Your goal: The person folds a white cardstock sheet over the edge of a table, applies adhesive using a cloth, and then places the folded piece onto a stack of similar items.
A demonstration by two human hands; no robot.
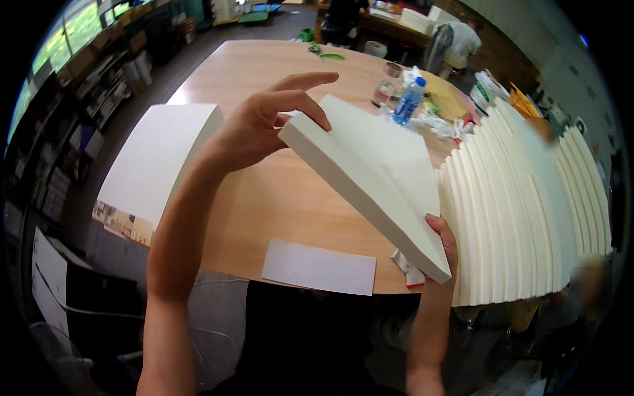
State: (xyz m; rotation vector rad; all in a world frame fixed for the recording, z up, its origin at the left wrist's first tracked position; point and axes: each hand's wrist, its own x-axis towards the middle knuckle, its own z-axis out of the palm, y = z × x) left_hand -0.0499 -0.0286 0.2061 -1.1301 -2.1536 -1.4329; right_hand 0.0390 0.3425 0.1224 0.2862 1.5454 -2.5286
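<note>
A thick white rectangular slab (376, 168), like a flat panel or block, is held tilted above the table in front of me. My left hand (254, 125) is at its upper left corner. One finger bends over the top face there, and another finger sticks out free above it. My right hand (446, 244) grips the lower right corner, its thumb on the top face and the other fingers mostly hidden underneath. Below the slab, a white sheet (320, 266) lies at the table's near edge. By my right hand sits a small white and red crumpled item (411, 274).
On the wooden table (231, 218), a white stack (155, 158) lies left and rows of white slabs (508, 211) fill the right. A blue-capped bottle (409, 102), a clear jar (385, 89), crumpled wrappers (446, 125) and green scissors (330, 57) lie farther back. People are beyond.
</note>
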